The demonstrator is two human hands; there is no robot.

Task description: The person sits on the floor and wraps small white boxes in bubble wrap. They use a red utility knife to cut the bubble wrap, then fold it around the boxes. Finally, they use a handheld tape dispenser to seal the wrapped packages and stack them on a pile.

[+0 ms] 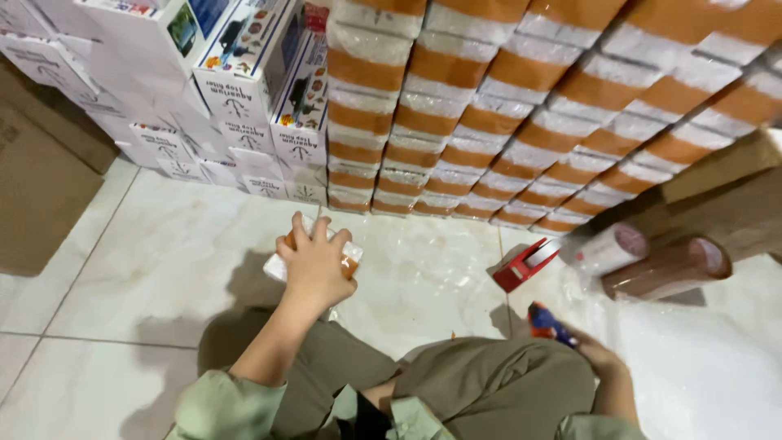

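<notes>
My left hand (316,265) presses down on a small parcel (352,254) wrapped in bubble wrap with orange tape, lying on the tiled floor in front of my knees. My right hand (595,352) is low at the right beside my leg and grips a small blue and orange tool (547,321); most of that hand is hidden behind my knee. A red tape dispenser (528,264) lies on the floor between the two hands.
A wall of stacked wrapped parcels with orange tape (521,106) fills the back. White printed product boxes (236,90) are piled at the back left, brown cartons (41,179) at far left. Two rolls of wrap (668,265) and a sheet of bubble wrap (700,358) lie at right.
</notes>
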